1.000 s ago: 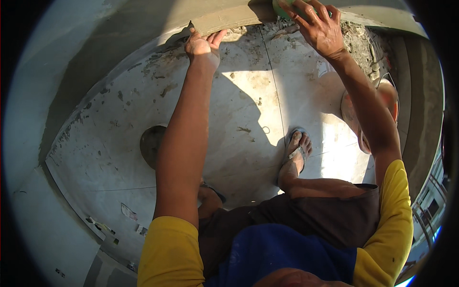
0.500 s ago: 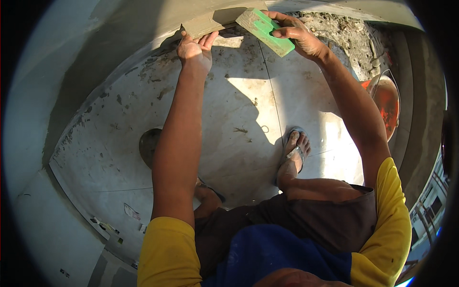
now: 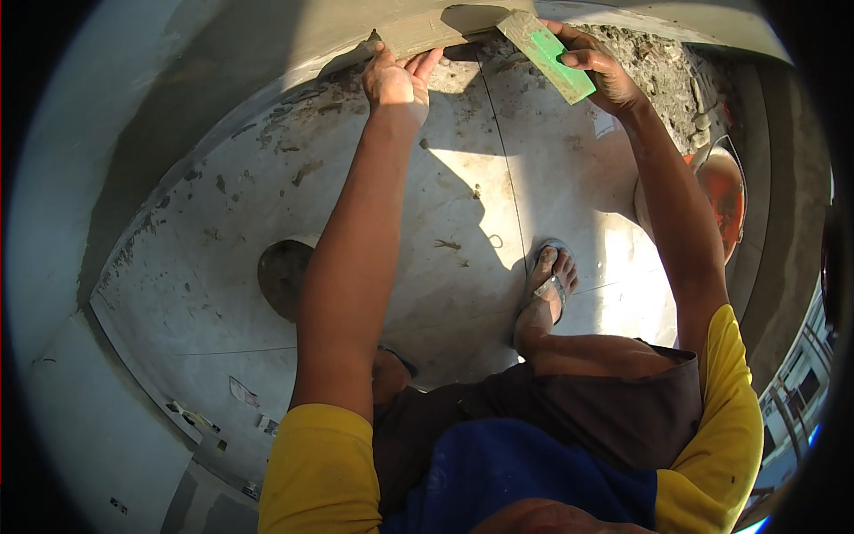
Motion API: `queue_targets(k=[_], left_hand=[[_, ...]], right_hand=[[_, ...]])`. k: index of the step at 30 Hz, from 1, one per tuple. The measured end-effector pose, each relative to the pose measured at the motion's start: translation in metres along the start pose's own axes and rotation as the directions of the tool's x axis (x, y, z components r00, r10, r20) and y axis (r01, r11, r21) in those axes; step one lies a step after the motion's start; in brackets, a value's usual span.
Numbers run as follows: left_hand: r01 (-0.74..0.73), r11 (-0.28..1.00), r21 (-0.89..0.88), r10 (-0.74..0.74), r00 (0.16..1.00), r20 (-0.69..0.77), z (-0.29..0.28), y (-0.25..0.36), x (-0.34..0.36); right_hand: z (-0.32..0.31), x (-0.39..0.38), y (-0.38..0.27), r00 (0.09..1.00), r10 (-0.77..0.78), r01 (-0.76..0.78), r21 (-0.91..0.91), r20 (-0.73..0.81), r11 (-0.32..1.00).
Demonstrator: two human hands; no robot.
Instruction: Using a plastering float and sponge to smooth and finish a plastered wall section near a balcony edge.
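Observation:
At the far side, my left hand (image 3: 398, 82) is closed at the lower edge of a flat, mortar-smeared tan board (image 3: 418, 40), held close against the wall (image 3: 329, 31). Its grip is partly hidden. To the right, my right hand (image 3: 605, 76) grips a green plastering float (image 3: 551, 58), thumb across its side. Grey-tan mortar coats the float's far end and one long side. The float is tilted and its upper end comes near the wall's foot, just right of the board; I cannot tell whether it touches.
Loose mortar and rubble (image 3: 663, 80) lie along the wall's foot at the far right. An orange bucket (image 3: 722, 200) with a wire handle stands beyond my right forearm. A dark round patch (image 3: 283, 278) shows on the mortar-spotted tile floor (image 3: 454, 294), left of my sandalled foot (image 3: 551, 276).
Both hands have shifted to the right along the wall, the board and the green float moving with them. The float's mortar-covered face has turned more into view.

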State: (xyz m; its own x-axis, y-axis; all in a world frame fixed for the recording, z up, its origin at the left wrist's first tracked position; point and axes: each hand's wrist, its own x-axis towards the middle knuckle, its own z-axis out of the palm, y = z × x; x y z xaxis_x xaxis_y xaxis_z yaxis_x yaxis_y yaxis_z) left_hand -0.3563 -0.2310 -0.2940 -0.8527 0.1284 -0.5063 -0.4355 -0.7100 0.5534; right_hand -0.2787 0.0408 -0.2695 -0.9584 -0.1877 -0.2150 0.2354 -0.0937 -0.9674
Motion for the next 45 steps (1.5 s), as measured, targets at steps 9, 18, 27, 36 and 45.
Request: queue_targets(k=[9,18,27,36,45], left_hand=[[0.022,1.0,0.0,-0.022,0.999,-0.044,0.017,-0.021,-0.001],[0.038,0.999,0.006,-0.038,0.999,-0.03,0.036,-0.032,-0.006],[0.091,0.993,-0.077,-0.095,0.994,-0.047,0.069,-0.063,-0.014],[0.118,0.99,-0.075,-0.121,0.992,-0.031,0.067,-0.066,-0.011],[0.138,0.986,-0.097,-0.141,0.99,-0.027,0.069,-0.07,-0.006]], right_hand=[[-0.028,-0.009,-0.012,0.997,0.061,-0.058,-0.06,0.05,0.997],[-0.053,-0.013,-0.014,0.996,0.083,-0.08,-0.062,0.043,0.995],[-0.075,-0.037,-0.045,0.991,0.113,-0.126,-0.253,-0.065,0.959],[0.004,-0.025,-0.095,0.805,-0.534,0.194,-0.966,0.257,-0.173],[-0.013,0.008,-0.065,0.518,-0.595,0.297,-0.782,0.614,-0.548]])
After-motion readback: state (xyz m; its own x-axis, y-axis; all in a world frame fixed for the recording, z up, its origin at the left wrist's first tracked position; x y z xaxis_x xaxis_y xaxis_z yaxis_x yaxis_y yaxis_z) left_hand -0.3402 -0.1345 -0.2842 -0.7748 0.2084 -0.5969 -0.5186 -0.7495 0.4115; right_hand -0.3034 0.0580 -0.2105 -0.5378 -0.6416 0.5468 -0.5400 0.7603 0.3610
